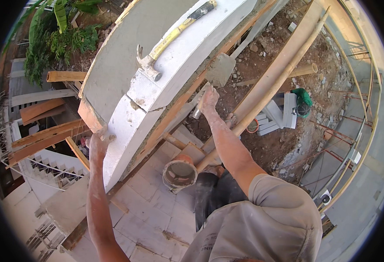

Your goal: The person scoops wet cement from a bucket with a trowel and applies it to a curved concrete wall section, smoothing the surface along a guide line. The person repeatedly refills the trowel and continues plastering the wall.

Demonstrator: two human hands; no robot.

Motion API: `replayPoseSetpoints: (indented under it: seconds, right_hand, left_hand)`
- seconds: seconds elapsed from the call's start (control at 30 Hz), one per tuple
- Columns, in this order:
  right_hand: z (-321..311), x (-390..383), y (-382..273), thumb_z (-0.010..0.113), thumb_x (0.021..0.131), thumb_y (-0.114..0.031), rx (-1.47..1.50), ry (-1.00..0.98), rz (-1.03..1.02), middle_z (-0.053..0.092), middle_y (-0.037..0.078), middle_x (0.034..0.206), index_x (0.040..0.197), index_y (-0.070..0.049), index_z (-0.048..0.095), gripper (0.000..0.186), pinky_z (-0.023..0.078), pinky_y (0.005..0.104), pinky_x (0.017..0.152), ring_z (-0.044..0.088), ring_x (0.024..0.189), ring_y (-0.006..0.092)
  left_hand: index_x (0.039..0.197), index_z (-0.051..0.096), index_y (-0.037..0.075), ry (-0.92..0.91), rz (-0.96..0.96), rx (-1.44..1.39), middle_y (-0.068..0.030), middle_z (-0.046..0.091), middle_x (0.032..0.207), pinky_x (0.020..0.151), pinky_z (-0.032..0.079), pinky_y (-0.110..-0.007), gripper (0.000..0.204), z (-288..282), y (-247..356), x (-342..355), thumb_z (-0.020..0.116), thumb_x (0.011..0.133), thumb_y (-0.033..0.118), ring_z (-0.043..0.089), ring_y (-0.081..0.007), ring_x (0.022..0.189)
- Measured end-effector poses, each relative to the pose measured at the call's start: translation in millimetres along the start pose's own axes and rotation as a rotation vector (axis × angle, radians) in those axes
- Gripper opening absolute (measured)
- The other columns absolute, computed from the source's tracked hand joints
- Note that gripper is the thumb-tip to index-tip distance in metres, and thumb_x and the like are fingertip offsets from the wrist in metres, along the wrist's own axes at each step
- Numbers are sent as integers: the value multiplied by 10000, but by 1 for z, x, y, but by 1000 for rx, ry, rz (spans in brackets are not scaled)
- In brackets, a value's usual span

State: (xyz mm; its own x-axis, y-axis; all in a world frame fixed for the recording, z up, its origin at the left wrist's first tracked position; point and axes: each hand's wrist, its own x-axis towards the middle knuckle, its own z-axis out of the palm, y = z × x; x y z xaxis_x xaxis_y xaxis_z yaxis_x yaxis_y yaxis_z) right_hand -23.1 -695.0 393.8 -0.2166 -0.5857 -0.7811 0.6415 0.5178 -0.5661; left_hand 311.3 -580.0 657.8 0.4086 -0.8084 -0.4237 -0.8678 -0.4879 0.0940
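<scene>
My right hand is closed around the handle of a trowel. Its broad grey blade looks coated with mortar and points away from me, beside the outer face of a curved wall. My left hand grips the near left edge of a white block on that wall, thumb over the top and fingers curled at the side, partly hidden. A claw hammer with a yellow and black handle lies on the white blocks farther along. Joints between the blocks show, some chipped or smeared.
A bucket stands by my legs on a floor of pale boards. Long timber poles slope past on the right. Below lie stacked white blocks and a green bundle on rubble. Stairs and planks are at left.
</scene>
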Motion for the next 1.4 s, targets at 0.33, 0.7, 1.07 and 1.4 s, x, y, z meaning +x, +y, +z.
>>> replayPoseSetpoints:
  seconds: [0.33,0.7,1.07,1.4]
  right_hand:
    - [11,-23,47,565,856,-202,-231,-30,-335,501,47,611,818,-9,530,200,426,323,392,501,439,168]
    - [19,-110,153,590,897,-216,155,-97,109,433,22,585,898,-108,449,178,335,296,346,415,397,142]
    - [-110,-140,-32,497,844,-315,143,-540,598,481,22,743,943,-112,505,226,400,321,501,470,568,159]
    - [-100,2,-274,533,906,-209,230,-221,-165,544,45,749,979,-86,517,145,479,307,417,555,518,150]
  left_hand:
    - [1331,570,167,-10,-27,-32,-117,622,1272,1103,120,-619,617,7,-7,6,767,771,334,554,-264,1226]
    - [1345,558,231,-13,-54,16,-67,624,1281,1081,78,-694,646,2,18,6,773,759,397,541,-271,1240]
    - [1163,683,121,125,156,245,-115,649,1205,1091,182,-627,419,-45,69,13,751,765,232,578,-320,1139]
    - [1342,522,59,218,780,1,-159,513,1376,1131,304,-456,408,-56,390,97,505,939,120,478,-338,1277]
